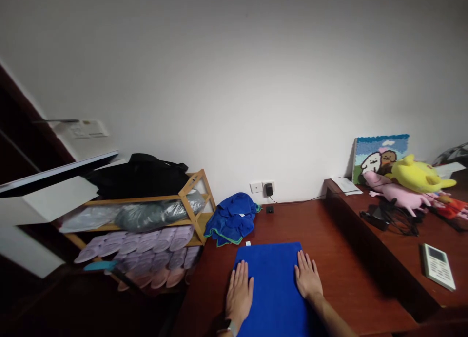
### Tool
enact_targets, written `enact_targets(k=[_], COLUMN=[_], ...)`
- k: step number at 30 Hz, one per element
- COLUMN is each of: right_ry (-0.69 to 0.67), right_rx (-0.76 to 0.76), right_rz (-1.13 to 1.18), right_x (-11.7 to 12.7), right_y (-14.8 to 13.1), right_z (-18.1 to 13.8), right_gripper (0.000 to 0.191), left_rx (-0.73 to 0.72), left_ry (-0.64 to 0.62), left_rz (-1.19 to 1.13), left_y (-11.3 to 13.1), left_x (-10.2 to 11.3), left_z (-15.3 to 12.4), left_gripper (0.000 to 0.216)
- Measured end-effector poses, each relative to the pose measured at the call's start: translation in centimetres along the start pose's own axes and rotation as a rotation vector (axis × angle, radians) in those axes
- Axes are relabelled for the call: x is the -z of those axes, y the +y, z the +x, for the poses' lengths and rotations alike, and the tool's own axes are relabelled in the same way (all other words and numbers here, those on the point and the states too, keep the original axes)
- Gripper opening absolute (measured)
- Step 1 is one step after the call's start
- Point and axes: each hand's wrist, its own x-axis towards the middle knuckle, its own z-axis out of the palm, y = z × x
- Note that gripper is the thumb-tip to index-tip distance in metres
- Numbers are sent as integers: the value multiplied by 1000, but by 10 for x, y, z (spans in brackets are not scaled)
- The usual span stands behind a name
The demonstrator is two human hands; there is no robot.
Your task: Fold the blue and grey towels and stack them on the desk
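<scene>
A flat blue cloth (272,283) lies spread on the dark red wooden surface (329,259) in front of me. My left hand (239,293) rests flat on its left edge, fingers stretched out and together. My right hand (307,277) lies flat on its right edge, fingers slightly spread. Neither hand holds anything. A crumpled heap of blue cloths with green trim (232,219) sits just beyond, by the wall.
A wooden shoe rack (190,200) with several pale slippers and a black bag stands at left. A raised wooden ledge (395,249) at right carries plush toys (413,181), a picture, cables and a white remote (438,266). A plugged-in wall socket (268,188) is behind.
</scene>
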Motion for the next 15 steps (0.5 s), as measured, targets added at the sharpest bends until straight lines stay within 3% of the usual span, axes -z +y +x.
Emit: enact_targets(k=[5,7,9,12,15], right_ry=[19,25,21,10,19], right_rx=[21,54,94,94,36], right_rz=[4,-14,-32,-50,-42], right_x=[-4,-8,-12,-14,-10], right_y=[3,6,9,10,7], right_z=[0,-1,0,1,1], right_gripper=[66,64,62,62,65], left_rx=[-304,-337,-319,-304,-270], left_ry=[-58,-113,-158,-182,-175], left_rz=[-160,-228,-271,-286,-241], left_y=[104,141,163,160,126], left_x=[2,-5,-14,-24,-22], left_z=[25,35,41,44,46], left_gripper=[59,58,57,58,61])
